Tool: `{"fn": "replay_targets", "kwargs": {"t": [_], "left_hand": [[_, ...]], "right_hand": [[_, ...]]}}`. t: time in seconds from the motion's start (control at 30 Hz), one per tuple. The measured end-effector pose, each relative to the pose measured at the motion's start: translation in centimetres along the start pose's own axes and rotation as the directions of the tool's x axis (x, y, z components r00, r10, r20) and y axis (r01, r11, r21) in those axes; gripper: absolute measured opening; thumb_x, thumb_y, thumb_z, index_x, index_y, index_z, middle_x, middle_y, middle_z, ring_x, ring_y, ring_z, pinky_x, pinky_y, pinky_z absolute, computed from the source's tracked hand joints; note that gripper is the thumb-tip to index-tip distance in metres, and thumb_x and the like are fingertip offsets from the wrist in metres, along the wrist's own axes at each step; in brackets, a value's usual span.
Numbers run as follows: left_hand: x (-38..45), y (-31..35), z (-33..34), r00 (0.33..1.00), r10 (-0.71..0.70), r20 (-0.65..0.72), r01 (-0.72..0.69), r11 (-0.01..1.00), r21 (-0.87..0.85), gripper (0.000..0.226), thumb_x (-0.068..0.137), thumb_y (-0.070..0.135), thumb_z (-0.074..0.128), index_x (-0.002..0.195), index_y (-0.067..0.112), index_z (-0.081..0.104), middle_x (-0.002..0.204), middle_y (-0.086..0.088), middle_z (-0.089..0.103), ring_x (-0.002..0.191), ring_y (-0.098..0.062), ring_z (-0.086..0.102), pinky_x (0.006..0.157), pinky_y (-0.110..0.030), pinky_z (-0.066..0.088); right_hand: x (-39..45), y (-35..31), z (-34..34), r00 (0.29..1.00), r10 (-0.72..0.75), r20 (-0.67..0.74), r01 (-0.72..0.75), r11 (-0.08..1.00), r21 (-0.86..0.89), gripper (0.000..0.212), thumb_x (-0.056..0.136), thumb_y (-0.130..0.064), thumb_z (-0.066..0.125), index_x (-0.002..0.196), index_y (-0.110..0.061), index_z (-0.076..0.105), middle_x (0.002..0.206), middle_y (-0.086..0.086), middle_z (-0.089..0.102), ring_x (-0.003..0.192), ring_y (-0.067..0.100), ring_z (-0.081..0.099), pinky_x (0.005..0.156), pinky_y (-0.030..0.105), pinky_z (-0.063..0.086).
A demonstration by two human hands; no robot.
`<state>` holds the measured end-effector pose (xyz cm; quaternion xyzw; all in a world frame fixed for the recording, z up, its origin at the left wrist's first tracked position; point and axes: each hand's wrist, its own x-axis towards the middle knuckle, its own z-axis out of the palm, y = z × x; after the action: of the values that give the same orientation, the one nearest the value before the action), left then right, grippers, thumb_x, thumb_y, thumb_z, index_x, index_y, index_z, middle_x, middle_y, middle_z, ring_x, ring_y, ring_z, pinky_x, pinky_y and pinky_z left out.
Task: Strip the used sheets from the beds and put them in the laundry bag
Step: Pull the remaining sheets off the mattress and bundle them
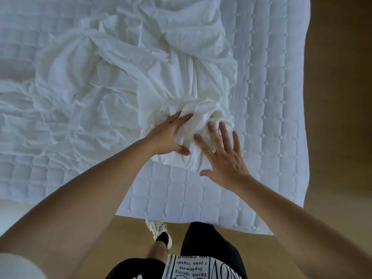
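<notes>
the sheet [124,77] is a thin, smooth white fabric, loose from the bed and gathered into a crumpled heap across the middle and left of the mattress top. its surface shows deep irregular folds, sharp creases and soft rounded ridges, with a long band of parallel pleats running from the upper part of the heap toward the near edge, where the fabric bunches into a tight, slightly cream-toned knot. the near end of that bunch lies between the two hands. the left hand [169,135] lies on the left side of the bunch with fingers extended and partly sunk into the fabric, thumb pressed against the cloth at its lower edge; whether any fabric is pinched under it cannot be told. the right hand [223,156] lies flat on the right side of the bunch, fingers spread wide and straight, palm down, fingertips touching the cloth. both forearms are bare. beneath the sheet, the quilted mattress pad [267,97] is exposed along the right side and the near edge; it is white, padded, stitched into a regular grid of square cells with small tufted points at the intersections, and its near right corner hangs over the bed edge. the floor [342,137] beside and in front of the bed is a smooth tan surface. at the bottom of the view a white shoe [159,230] with a dark sock stands on the floor just beside the pad's near edge, next to dark shorts [205,246] and a white garment printed with black lettering.
</notes>
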<state>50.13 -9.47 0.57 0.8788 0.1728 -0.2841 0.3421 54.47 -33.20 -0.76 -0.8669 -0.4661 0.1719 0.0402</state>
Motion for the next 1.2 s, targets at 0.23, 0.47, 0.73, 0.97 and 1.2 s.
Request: {"fn": "replay_targets", "kwargs": {"t": [0.23,0.47,0.73,0.97,1.2], "left_hand": [[-3.3,-3.6,1.7,0.981,0.068,-0.184,0.005,0.929,0.371,0.145,0.057,0.072,0.085,0.160,0.043,-0.012,0.169,0.001,-0.024,0.157,-0.034,-0.014,0.122,-0.064,0.018],[-0.9,-4.6,5.7,0.963,0.034,-0.266,0.028,0.974,0.226,0.147,0.052,0.047,0.099,0.159,0.029,0.000,0.165,-0.016,0.016,0.151,-0.041,0.024,0.107,-0.061,0.046],[-1.4,-2.4,0.2,0.966,-0.013,-0.258,0.009,1.000,-0.016,0.075,0.071,0.028,0.091,0.138,0.028,0.059,0.117,0.000,0.070,0.105,-0.028,0.066,0.081,-0.027,0.040],[-2.6,0.6,-6.7,0.845,-0.187,0.501,0.198,0.980,0.031,0.038,0.068,0.021,0.093,0.101,0.023,0.074,0.096,0.002,0.077,0.092,-0.020,0.072,0.078,-0.033,0.058],[-3.0,-2.6,-4.7,0.960,-0.196,0.201,0.179,0.979,0.097,0.050,0.080,0.037,0.084,0.125,0.027,0.064,0.127,-0.001,0.067,0.116,-0.027,0.063,0.099,-0.043,0.053]], "right_hand": [[8.4,2.6,2.0,0.979,-0.191,0.076,0.194,0.980,-0.033,0.149,0.055,-0.076,0.083,0.164,-0.028,-0.007,0.165,0.030,-0.001,0.152,0.057,0.001,0.120,0.071,0.016],[12.3,2.1,3.1,0.976,-0.206,-0.077,0.214,0.969,0.125,0.090,0.069,-0.065,0.068,0.143,-0.024,0.037,0.134,0.025,0.050,0.122,0.049,0.049,0.091,0.060,0.053],[12.4,2.0,-2.5,0.992,-0.091,0.087,0.052,0.927,0.372,0.069,0.069,-0.049,0.074,0.130,-0.020,0.062,0.118,0.005,0.071,0.107,0.035,0.067,0.091,0.040,0.051],[7.0,-1.0,-5.0,0.754,0.004,0.657,-0.562,0.521,0.642,0.047,0.064,-0.040,0.071,0.110,-0.030,0.070,0.104,0.003,0.076,0.100,0.027,0.073,0.087,0.040,0.060],[6.8,-1.4,-5.2,0.684,0.114,0.721,-0.703,0.371,0.608,0.058,0.074,-0.055,0.074,0.124,-0.027,0.071,0.119,-0.001,0.074,0.108,0.023,0.070,0.099,0.038,0.053]]}}
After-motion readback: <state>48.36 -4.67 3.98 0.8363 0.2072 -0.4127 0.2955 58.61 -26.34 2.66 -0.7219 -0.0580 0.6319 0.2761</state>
